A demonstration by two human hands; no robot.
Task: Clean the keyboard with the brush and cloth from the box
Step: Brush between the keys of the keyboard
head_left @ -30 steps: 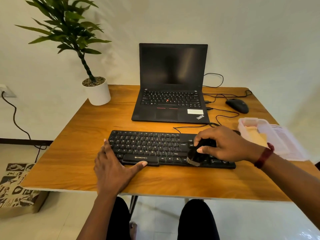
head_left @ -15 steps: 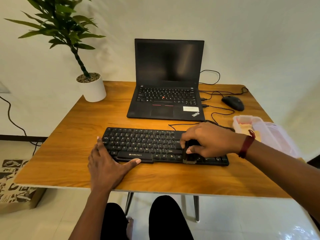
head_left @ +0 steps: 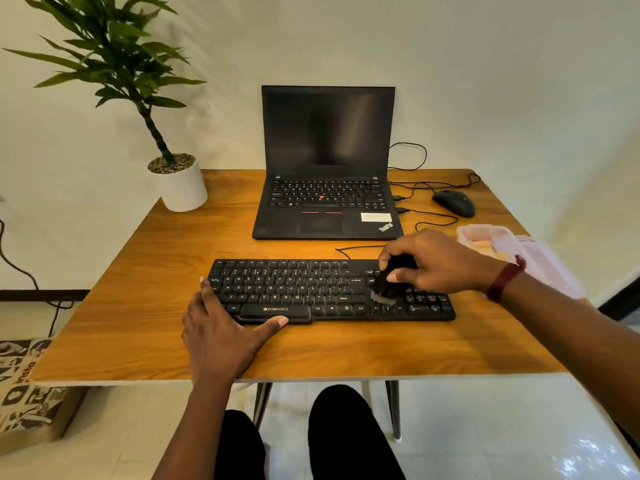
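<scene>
Table (head_left: 138,306): one keyboard (head_left: 294,289), one brush (head_left: 383,292)

The single head-worn camera is looking forward and down from just on the person's side of the keyboard (head_left: 294,289), close above it, so the keyboard is sitting near the middle of the wide-angle frame. Beyond the keyboard it is taking in the laptop (head_left: 328,133) and the wall (head_left: 485,81); nearer than the keyboard, the table (head_left: 138,323) edge and the person's knees (head_left: 339,427).
</scene>
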